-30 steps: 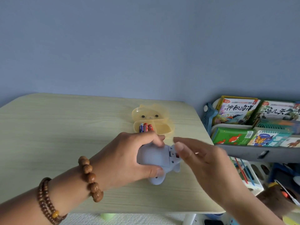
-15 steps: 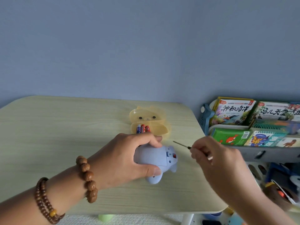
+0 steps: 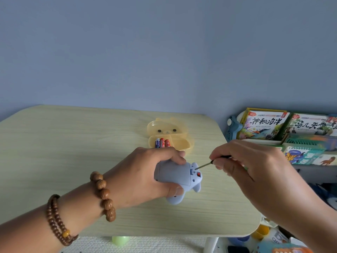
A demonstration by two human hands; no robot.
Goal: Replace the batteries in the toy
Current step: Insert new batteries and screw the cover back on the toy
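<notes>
A pale blue plastic toy (image 3: 177, 177) lies on its side on the light wooden table (image 3: 73, 147), its underside with a battery cover and a small red switch facing right. My left hand (image 3: 144, 174) grips the toy's body from the left, thumb below and fingers over the top. My right hand (image 3: 244, 167) pinches a thin screwdriver (image 3: 206, 164) whose tip touches the toy's cover near the switch. Behind the toy an open yellow bear-shaped case (image 3: 169, 136) holds three batteries (image 3: 162, 142), red and blue.
The table's right edge runs close to my right arm. Beyond it stands a rack of children's books (image 3: 284, 132) and a blue toy (image 3: 232, 129). Below are bins with small items (image 3: 264, 234). A blue wall rises behind the table.
My right hand picked up the screwdriver, then brought it left and down until its tip met the toy's cover. My left hand kept hold of the toy.
</notes>
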